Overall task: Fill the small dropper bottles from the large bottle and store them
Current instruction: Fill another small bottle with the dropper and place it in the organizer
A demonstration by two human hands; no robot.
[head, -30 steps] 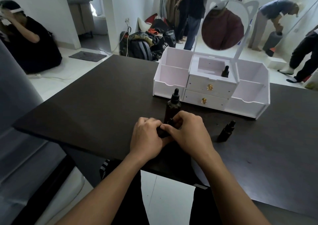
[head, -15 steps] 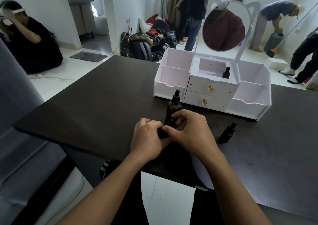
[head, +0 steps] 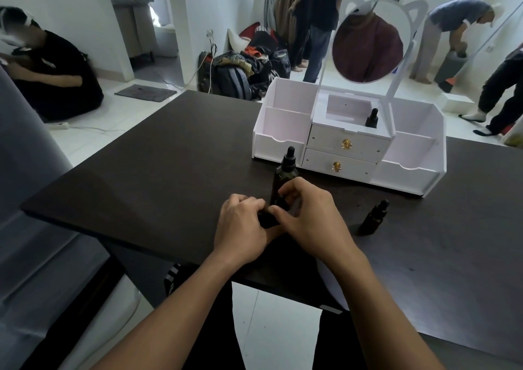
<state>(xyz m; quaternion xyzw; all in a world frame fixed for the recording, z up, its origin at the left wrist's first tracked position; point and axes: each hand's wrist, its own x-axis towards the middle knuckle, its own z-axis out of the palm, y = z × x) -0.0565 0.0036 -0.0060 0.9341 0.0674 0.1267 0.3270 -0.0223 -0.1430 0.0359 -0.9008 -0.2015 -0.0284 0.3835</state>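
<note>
My left hand (head: pixel 240 228) grips the small dark glass dropper bottle (head: pixel 266 219); my right hand (head: pixel 308 216) pinches its top. Its axis is mostly hidden. The tall dark dropper-capped bottle (head: pixel 284 175) stands upright just beyond, nearer my right hand.

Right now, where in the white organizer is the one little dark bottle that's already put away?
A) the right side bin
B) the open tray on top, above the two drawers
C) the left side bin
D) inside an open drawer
B: the little bottle stands upright in the open top tray of the white organizer, above the two shut drawers and below the mirror.
</note>
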